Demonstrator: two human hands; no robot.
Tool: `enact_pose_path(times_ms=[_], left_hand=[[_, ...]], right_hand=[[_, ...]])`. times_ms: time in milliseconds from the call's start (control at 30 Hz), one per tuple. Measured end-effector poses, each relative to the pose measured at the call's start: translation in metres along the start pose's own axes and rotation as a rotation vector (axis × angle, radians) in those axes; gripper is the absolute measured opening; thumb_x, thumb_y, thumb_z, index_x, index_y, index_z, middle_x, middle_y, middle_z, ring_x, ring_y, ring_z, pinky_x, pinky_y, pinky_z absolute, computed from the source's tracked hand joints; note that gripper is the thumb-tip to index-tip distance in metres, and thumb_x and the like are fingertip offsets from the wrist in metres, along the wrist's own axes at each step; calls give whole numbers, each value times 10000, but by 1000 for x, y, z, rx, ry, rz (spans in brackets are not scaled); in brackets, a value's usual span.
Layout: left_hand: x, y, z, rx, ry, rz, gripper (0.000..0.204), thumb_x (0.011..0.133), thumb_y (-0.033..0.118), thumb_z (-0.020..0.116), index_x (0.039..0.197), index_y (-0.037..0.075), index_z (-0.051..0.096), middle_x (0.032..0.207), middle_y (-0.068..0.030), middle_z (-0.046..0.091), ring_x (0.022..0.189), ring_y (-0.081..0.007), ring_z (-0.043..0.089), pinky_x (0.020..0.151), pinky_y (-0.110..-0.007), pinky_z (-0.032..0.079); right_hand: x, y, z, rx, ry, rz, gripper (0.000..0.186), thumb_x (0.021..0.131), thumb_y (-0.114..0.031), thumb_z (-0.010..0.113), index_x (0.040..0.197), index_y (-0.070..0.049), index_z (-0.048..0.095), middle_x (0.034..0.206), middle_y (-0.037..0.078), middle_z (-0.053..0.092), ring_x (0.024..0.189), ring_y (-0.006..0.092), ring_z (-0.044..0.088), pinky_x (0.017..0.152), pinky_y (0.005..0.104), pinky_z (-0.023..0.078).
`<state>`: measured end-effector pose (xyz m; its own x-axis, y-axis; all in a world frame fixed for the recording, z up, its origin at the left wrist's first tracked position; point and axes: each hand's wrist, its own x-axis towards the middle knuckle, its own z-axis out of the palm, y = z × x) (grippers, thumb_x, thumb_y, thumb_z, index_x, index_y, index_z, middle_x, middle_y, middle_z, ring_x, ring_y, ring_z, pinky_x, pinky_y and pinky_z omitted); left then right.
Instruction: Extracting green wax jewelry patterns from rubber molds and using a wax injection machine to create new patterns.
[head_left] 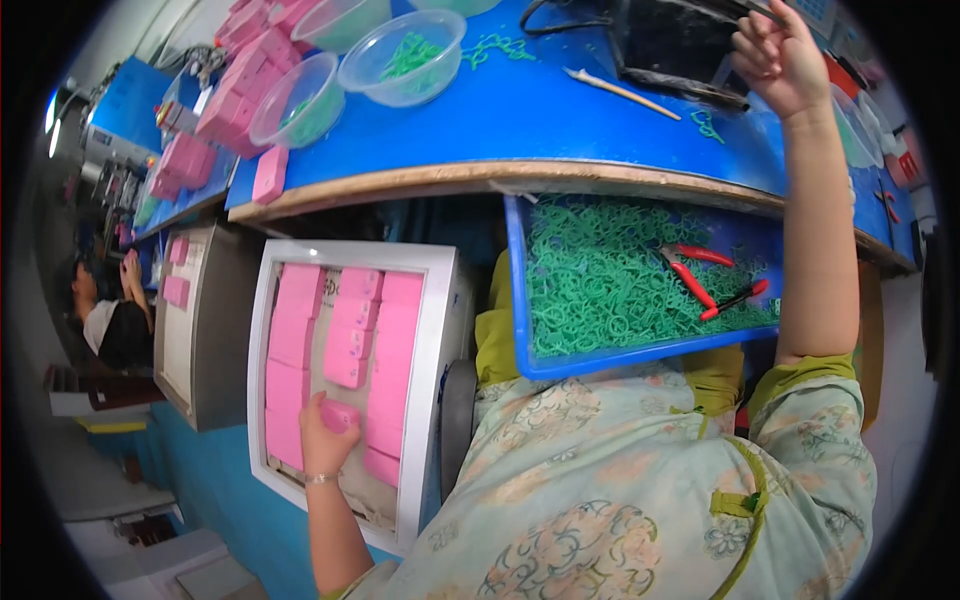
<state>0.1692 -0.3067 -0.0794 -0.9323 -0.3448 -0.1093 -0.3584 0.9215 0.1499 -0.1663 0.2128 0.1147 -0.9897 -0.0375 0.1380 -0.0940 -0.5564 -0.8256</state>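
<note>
My left hand (pixel 328 440) is closed around a small pink block (pixel 341 416), inside a white-framed box (pixel 262 300) at my left. Rows of pink blocks (pixel 297 300) lie in that box, two fuller columns with a shorter one between them. My right hand (pixel 780 60) is raised at the far right of the blue table, fingers curled, beside a dark, glossy flat thing (pixel 670 40). Whatever its fingers may hold cannot be made out. In front of me a blue tray (pixel 522 300) holds many small green looped pieces (pixel 600 270) and red-handled cutters (pixel 690 280).
Clear plastic bowls (pixel 405 60) with green pieces stand on the blue table (pixel 520 120). Pink blocks (pixel 240 95) are stacked at its far left, and one pink block (pixel 270 175) sits near the edge. A pointed stick (pixel 625 93) lies behind. Another person (pixel 110 310) sits far left.
</note>
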Motion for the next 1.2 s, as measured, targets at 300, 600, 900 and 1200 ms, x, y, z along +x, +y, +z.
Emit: enact_pose_path(times_ms=[300,600,900,1200], left_hand=[[40,185,-72,-1618,-153,10,604,682,134,747,1178,93,405,949,-29,514,790,-121,531,561,-214,453],[37,334,-51,-661,154,964,566,575,130,771,1067,56,503,1104,-146,466,1028,-309,476,904,-389,378],[37,343,-36,-1244,-518,846,534,590,0,703,1046,59,432,1167,-162,447,1133,-263,438,964,-403,348],[35,373,-45,-1486,-603,783,504,654,211,750,1007,69,420,963,-79,446,938,-199,439,869,-345,361]], right_hand=[[-146,105,37,-21,-317,408,170,876,-215,534,925,-56,499,964,135,574,799,225,631,607,347,542],[-200,139,36,-421,-155,227,424,773,-297,704,846,-66,356,798,25,397,730,98,386,643,273,389],[-197,100,9,-944,-448,223,382,906,-372,442,841,-9,541,748,153,579,698,299,579,590,371,433],[-207,97,6,-244,-210,112,385,947,-314,409,693,-37,494,557,27,478,471,96,484,418,250,376]])
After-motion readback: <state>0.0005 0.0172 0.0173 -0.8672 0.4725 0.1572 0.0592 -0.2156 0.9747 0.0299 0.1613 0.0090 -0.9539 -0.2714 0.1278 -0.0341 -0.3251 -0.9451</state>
